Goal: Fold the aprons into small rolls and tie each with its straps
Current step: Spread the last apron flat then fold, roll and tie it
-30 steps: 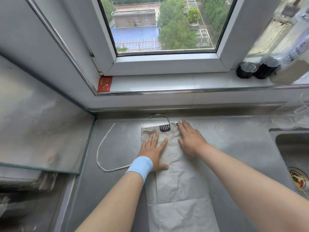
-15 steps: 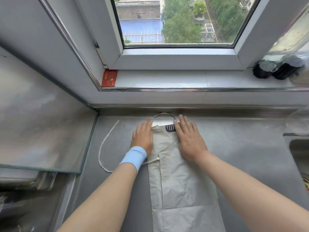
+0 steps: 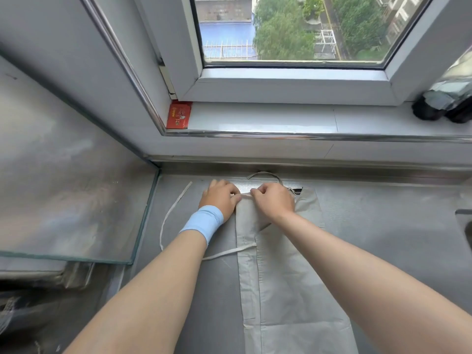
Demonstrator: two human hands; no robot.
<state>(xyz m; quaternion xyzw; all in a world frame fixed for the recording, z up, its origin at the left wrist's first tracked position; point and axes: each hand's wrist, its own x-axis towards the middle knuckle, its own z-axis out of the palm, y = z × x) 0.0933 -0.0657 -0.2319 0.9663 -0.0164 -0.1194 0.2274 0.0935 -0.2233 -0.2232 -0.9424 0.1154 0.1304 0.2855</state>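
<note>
A pale grey apron (image 3: 283, 284), folded lengthwise into a narrow strip, lies on the grey counter (image 3: 383, 226) and runs from the window wall toward me. My left hand (image 3: 221, 198), with a light blue wristband, and my right hand (image 3: 273, 200) both pinch the apron's far top edge, fingers closed on the cloth. The neck loop (image 3: 264, 175) curls behind the hands. A white waist strap (image 3: 171, 215) trails in a curve on the left, and its other end crosses under my left forearm.
A glass panel (image 3: 76, 200) lies over the stove area at the left. The sink edge (image 3: 463, 215) shows at the far right. On the window sill sit a red packet (image 3: 178, 114) and dark bottles (image 3: 441, 108). The back wall stands close behind the hands.
Both hands went from lying flat on the apron to gripping its far top edge. The view shifted so the apron sits further right.
</note>
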